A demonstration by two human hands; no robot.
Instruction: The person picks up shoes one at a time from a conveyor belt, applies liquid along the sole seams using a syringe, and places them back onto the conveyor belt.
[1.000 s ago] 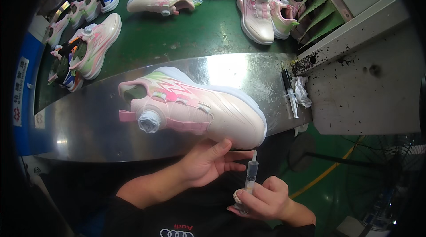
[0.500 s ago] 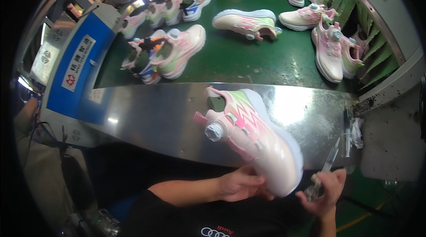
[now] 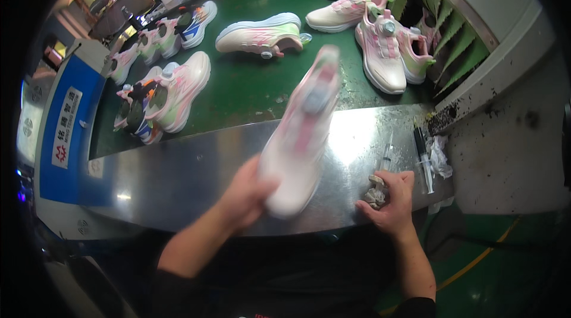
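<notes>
A white and pink sneaker (image 3: 289, 166) with a round dial on its tongue stands tilted in the air over the steel table edge, smeared by motion. My left hand (image 3: 244, 196) grips it by the toe, with the heel end pointing away from me. My right hand (image 3: 392, 202) is curled around a clear syringe (image 3: 388, 156), its thin tip pointing away over the steel strip. Between thumb and fingers, a crumpled greyish piece (image 3: 375, 196) shows by the syringe's near end; I cannot make out what it is.
A green conveyor belt (image 3: 256, 89) carries a sneaker on its side (image 3: 260, 35), with more sneakers left and right. On the steel strip (image 3: 226, 169), a second syringe (image 3: 424, 160) lies beside crumpled white tissue (image 3: 439, 157). A blue and grey machine housing (image 3: 68, 133) stands left; green flaps (image 3: 455, 38) hang right.
The sneaker has swung upright and farther from me, heel now pointing away. My right hand has moved forward and left with the syringe. The whole view has shifted.
</notes>
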